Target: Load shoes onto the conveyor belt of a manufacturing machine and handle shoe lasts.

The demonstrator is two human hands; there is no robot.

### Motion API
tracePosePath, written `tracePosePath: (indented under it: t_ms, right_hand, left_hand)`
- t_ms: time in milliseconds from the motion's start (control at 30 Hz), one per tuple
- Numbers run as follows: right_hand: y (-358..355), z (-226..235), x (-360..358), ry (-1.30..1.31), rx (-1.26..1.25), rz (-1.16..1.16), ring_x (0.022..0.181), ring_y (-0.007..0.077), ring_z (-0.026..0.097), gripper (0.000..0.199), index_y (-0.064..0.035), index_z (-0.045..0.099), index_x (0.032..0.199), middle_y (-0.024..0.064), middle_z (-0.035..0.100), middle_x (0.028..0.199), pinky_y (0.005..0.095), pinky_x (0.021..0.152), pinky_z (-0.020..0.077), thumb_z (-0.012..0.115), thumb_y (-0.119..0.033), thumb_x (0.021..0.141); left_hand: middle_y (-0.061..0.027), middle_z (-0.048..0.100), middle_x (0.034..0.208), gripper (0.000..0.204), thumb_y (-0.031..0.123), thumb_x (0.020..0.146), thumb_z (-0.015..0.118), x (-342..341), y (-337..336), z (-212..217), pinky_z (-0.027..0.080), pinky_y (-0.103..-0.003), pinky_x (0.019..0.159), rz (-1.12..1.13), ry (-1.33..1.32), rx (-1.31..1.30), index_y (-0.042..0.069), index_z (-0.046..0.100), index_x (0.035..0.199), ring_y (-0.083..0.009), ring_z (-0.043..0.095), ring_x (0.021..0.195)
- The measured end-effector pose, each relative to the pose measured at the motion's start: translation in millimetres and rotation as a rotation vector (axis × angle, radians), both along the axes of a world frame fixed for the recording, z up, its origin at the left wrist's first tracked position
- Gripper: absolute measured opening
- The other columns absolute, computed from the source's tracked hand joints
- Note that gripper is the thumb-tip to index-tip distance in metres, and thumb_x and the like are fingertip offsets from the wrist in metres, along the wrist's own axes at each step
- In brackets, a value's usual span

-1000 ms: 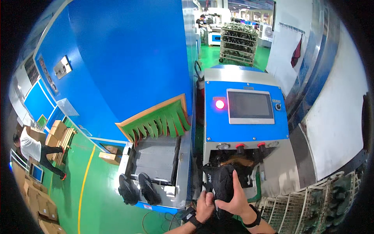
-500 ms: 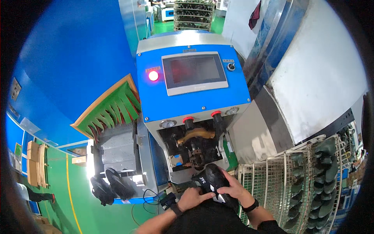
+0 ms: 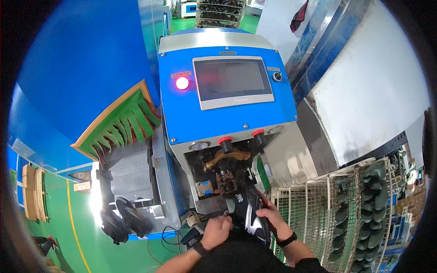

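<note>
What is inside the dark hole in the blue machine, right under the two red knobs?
Inside the opening sit a curved brass-coloured part and dark metal clamps. The black shoe, gripped by the left hand and right hand, covers the bottom.

A black sneaker point(image 3: 246, 210) with white side markings sits tilted, toe toward the machine's open bay, low in the frame.

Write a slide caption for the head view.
Both hands, left hand and right hand, hold a dark shoe before a blue machine.
</note>
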State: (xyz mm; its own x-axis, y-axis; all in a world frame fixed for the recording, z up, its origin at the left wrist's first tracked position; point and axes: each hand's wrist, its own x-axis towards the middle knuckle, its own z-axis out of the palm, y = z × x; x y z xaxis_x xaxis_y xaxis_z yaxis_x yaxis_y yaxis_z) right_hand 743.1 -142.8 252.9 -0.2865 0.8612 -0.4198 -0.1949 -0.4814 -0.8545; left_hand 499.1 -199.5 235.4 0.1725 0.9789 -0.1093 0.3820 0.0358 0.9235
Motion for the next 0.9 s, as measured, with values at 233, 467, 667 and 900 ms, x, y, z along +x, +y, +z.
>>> tracePosePath:
  t_ms: [233, 467, 667, 900]
  right_hand:
    - [42, 28, -13, -0.021, 0.160, -0.145, 0.105, 0.0199, 0.064, 0.092, -0.0049, 0.027, 0.157, 0.0098, 0.059, 0.133, 0.0299, 0.092, 0.0513, 0.067, -0.003, 0.074]
    - [86, 57, -65, -0.618, 0.291, 0.059, 0.101, 0.0262, 0.066, 0.093, -0.0080, 0.024, 0.158, 0.0179, 0.059, 0.132, 0.0362, 0.089, 0.0515, 0.072, -0.019, 0.079]
    - [101, 53, -121, -1.310, 0.318, 0.533, 0.095, 0.0495, 0.064, 0.103, -0.0235, 0.011, 0.160, 0.0315, 0.064, 0.107, 0.0528, 0.081, 0.0518, 0.070, -0.040, 0.077]
    - [119, 42, -129, -1.420, 0.485, 0.510, 0.105, 0.0569, 0.058, 0.095, -0.0111, 0.012, 0.159, 0.0439, 0.038, 0.135, 0.0549, 0.085, 0.0519, 0.065, -0.040, 0.085]
  left_hand:
    - [-0.0088, 0.063, 0.071, 0.042, 0.031, 0.102, 0.045, -51, 10, 6, 0.047, -0.033, 0.066, 0.226, -0.303, -0.468, 0.000, 0.063, 0.079, -0.0221, 0.060, 0.067]
    - [-0.0067, 0.064, 0.075, 0.038, 0.030, 0.101, 0.048, -58, -10, -17, 0.046, -0.030, 0.067, 0.314, -0.490, -0.675, -0.001, 0.064, 0.085, -0.0154, 0.059, 0.071]
    - [-0.0068, 0.064, 0.077, 0.029, 0.025, 0.098, 0.052, -69, -25, -35, 0.046, -0.030, 0.066, 0.443, -0.526, -0.731, -0.001, 0.064, 0.091, -0.0152, 0.058, 0.070]
    - [-0.0066, 0.064, 0.077, 0.031, 0.028, 0.098, 0.052, -85, -22, -23, 0.045, -0.030, 0.066, 0.491, -0.481, -0.730, 0.000, 0.064, 0.093, -0.0150, 0.056, 0.070]
